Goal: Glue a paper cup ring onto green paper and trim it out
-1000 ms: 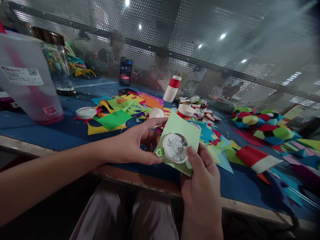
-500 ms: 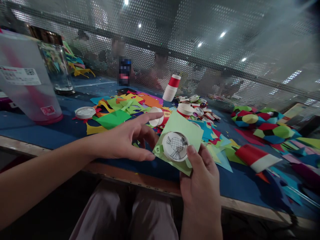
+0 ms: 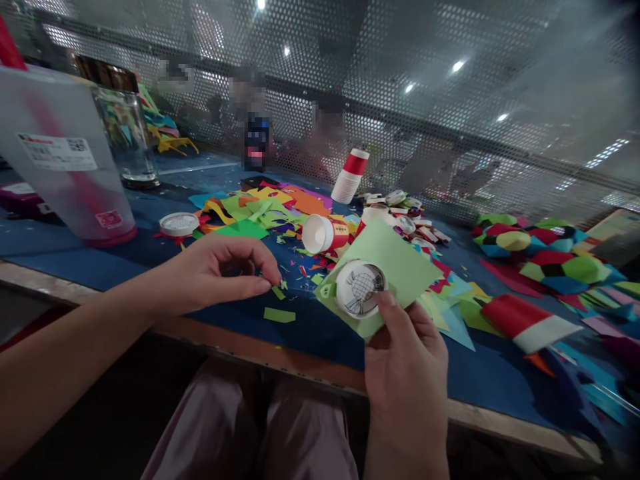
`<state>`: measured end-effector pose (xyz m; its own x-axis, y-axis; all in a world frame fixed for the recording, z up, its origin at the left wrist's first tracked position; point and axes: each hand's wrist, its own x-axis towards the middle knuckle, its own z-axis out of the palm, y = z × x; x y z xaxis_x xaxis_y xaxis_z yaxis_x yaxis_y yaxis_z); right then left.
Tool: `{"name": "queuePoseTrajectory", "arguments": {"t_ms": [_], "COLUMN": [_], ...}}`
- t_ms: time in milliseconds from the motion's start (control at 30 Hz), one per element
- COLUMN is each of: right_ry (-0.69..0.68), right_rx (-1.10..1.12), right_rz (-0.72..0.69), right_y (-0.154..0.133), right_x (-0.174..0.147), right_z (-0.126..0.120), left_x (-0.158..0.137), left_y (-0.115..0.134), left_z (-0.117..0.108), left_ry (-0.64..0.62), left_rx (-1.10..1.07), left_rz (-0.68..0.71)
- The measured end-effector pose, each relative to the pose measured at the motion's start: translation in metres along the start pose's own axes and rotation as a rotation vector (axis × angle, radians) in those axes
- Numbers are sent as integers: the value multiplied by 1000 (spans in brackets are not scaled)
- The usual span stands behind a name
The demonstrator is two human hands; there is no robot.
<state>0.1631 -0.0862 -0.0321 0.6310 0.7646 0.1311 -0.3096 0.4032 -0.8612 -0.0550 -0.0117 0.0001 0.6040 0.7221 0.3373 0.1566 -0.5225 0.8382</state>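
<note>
one white disc (image 3: 360,289) with inked lines is lying against a pale green sheet (image 3: 403,257). the right hand (image 3: 407,353) is gripping both above the worktop (image 3: 313,330), its thumb pressing on the disc. the gridded circle and hatching are looking finished, as a judgement, and a small green piece (image 3: 325,292) is sitting just beside the disc. the sheet is spreading well past the disc, seemingly untrimmed; what else is remaining i cannot tell. the left hand (image 3: 220,273) is hovering apart, fingers half curled; whether it is pinching a scrap i cannot tell. farther out, a toppled paper cup (image 3: 340,235) is lying near a stack of cups (image 3: 350,179).

compared with a second ago, the left hand is standing clear instead of being right by the disc, and a green strip (image 3: 279,315) is now showing on the worktop.
</note>
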Motion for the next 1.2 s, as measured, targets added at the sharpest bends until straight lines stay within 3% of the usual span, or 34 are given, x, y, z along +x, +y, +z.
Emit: {"name": "queuePoseTrajectory", "arguments": {"t_ms": [167,333,433,567,700,933,1200], "right_ry": [-40,-137,-106,23,-48,-516,-728], "right_rx": [-160,-774,-1039,-1141,-1101,-1147,-1184], "right_rz": [-139,-393,-574,-767,-919,-934,-752], "right_y": [4,5,4,2,0,5,4], "right_x": [-2,2,1,-7,-17,-23,-17], "right_z": [-1,-7,-8,-9,-5,13,37], "left_x": [-5,-6,-6,-5,-6,-10,-13], "left_y": [3,2,1,2,4,1,8], "left_z": [3,7,9,10,10,7,0], "left_ry": [27,-7,4,22,34,79,65], "left_rx": [88,243,335,458,490,407,387], "left_rz": [-82,-60,1,87,113,166,66]}}
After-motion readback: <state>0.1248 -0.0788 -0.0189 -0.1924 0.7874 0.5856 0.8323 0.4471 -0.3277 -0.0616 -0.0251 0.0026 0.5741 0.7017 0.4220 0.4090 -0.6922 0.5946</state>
